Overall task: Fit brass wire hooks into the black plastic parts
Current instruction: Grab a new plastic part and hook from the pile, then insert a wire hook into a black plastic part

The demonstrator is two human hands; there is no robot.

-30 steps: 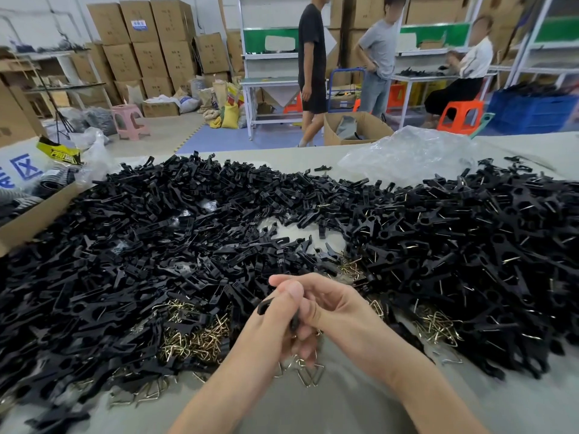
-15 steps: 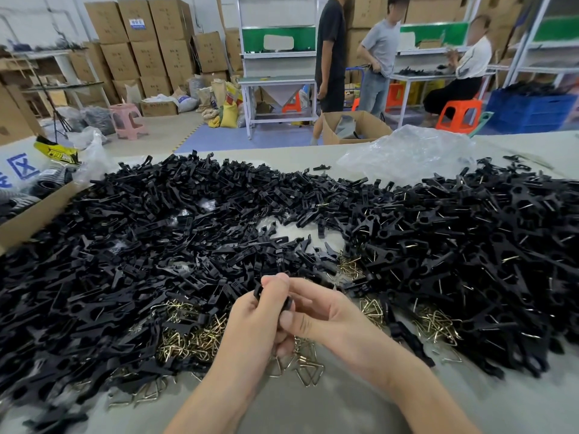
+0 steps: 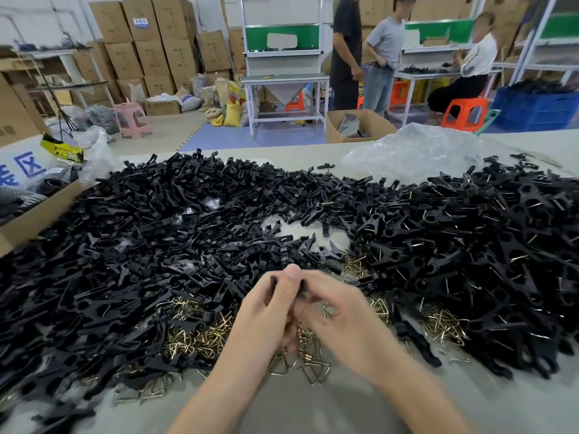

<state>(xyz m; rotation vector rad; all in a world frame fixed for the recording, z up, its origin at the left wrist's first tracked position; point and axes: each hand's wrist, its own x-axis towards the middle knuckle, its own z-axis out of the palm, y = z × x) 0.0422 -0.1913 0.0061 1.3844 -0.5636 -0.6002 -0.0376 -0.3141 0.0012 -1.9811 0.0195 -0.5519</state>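
My left hand (image 3: 266, 311) and my right hand (image 3: 341, 314) meet low in the middle of the view, above the table. Together they pinch one small black plastic part (image 3: 301, 287), mostly hidden by my thumbs and fingers. A bit of brass wire (image 3: 326, 308) shows at my right fingers; blur hides how it sits. A wide heap of loose black plastic parts (image 3: 156, 245) covers the left and middle of the table. Parts with wire fitted (image 3: 470, 245) are heaped at the right. Loose brass wire hooks (image 3: 194, 336) lie just under and beside my hands.
A grey table (image 3: 313, 411) carries everything. An open cardboard box (image 3: 37, 214) stands at the left edge, a crumpled clear plastic bag (image 3: 413, 151) at the back right. Beyond the table are stacked cartons, white workbenches, stools, a blue crate (image 3: 535, 111) and three people.
Both hands have lifted slightly up and away from me with the black part between them. My right hand is now blurred by movement. The people in the background have shifted.
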